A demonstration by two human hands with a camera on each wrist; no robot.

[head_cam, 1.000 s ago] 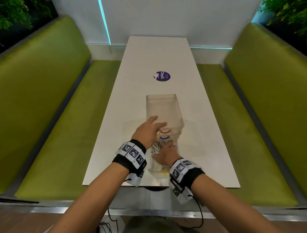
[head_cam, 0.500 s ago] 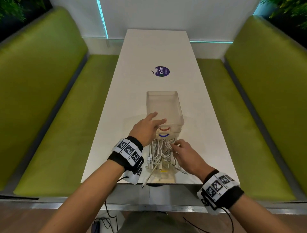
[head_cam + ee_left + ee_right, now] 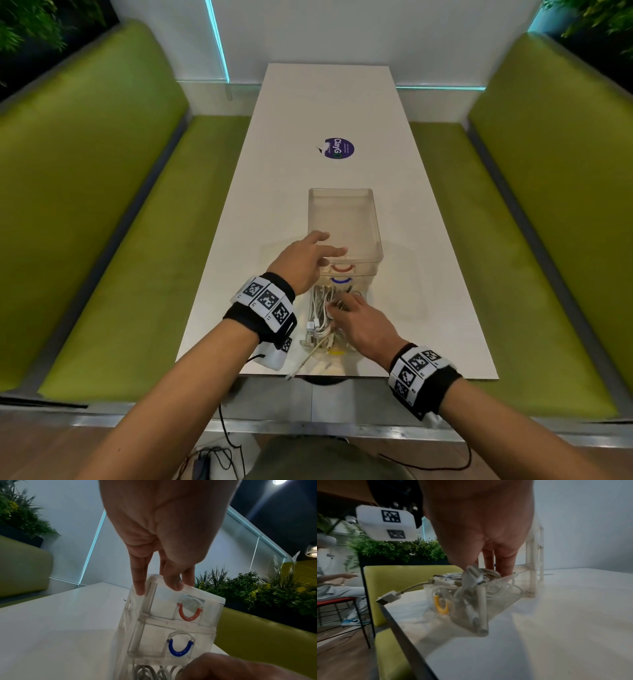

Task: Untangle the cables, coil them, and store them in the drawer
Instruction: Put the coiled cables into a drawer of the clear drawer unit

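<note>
A clear plastic drawer unit stands on the white table, with red and blue handles on its two upper drawers. Its bottom drawer, with a yellow handle, is pulled out toward me. White cables fill it in a loose bundle. One USB plug hangs out over the drawer's front toward the table edge. My left hand rests with straight fingers on the unit's top front corner. My right hand reaches down into the drawer, its fingers pressing on the cables.
A round purple sticker lies on the table beyond the unit. Green benches run along both sides. The table's near edge is just below the drawer. A seated person shows past the bench in the right wrist view.
My right hand has moved from the drawer's right side leftward, onto the cables. The left hand has stayed on the unit's top.
</note>
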